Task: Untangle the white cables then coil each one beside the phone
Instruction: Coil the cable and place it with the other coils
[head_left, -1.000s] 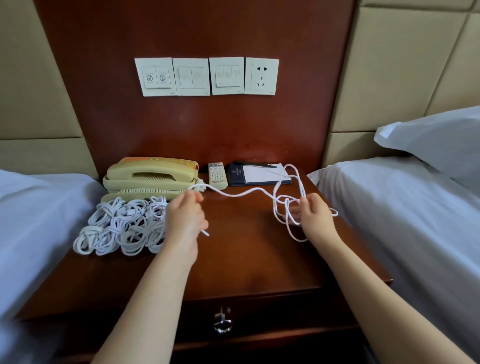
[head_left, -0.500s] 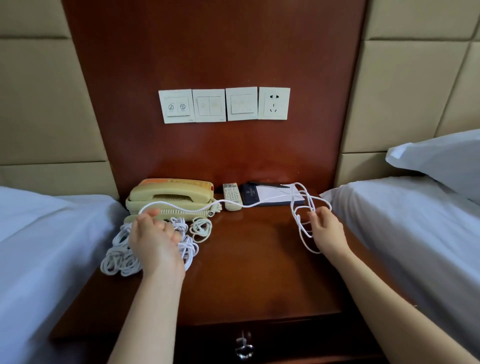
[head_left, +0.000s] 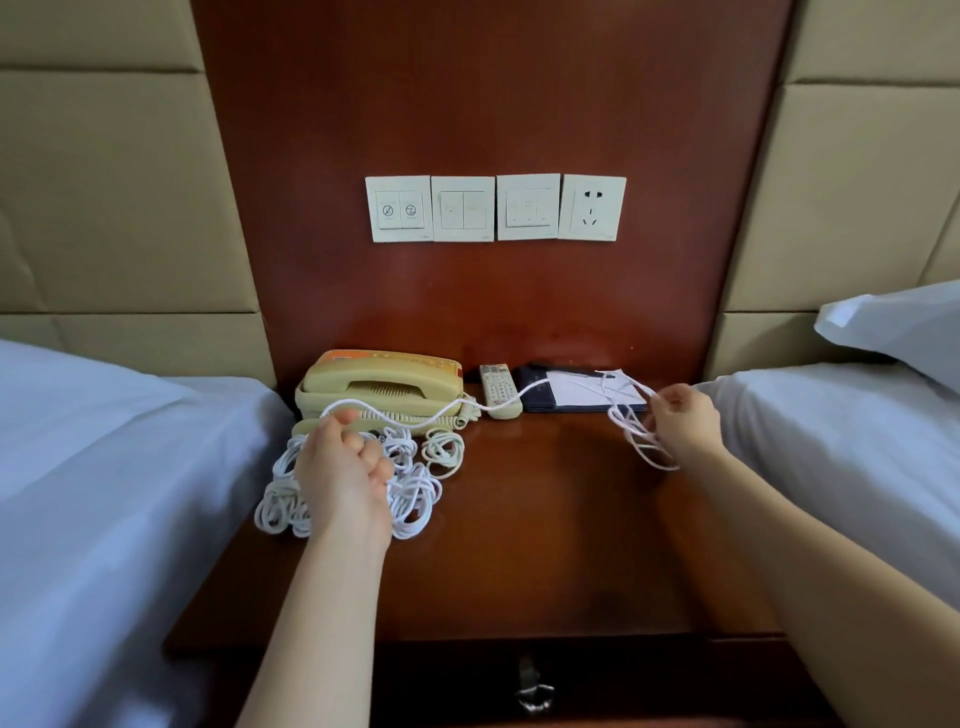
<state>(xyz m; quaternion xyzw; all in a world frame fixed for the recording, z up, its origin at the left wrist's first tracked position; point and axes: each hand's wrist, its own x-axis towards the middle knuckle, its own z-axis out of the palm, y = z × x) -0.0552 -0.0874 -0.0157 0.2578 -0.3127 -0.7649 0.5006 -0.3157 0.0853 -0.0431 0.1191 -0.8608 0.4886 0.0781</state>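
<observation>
A cream phone (head_left: 384, 382) sits at the back left of the wooden nightstand (head_left: 530, 545). Several coiled white cables (head_left: 415, 493) lie in a pile in front of it. My left hand (head_left: 345, 475) hovers over that pile, fingers curled round one end of a loose white cable (head_left: 498, 405). This cable runs right, over the phone cord and remote, to my right hand (head_left: 683, 423), which pinches its tangled loops (head_left: 636, 436) above the nightstand's right side.
A white remote (head_left: 497, 387) and a dark notepad folder with white paper (head_left: 576, 392) lie along the back. Beds with white sheets flank the nightstand. A pillow (head_left: 898, 332) is at the right. Wall switches and a socket (head_left: 592, 208) sit above.
My left hand has carried its cable end leftward, from the nightstand's middle to over the coiled pile. The right hand has stayed at the right with the loops.
</observation>
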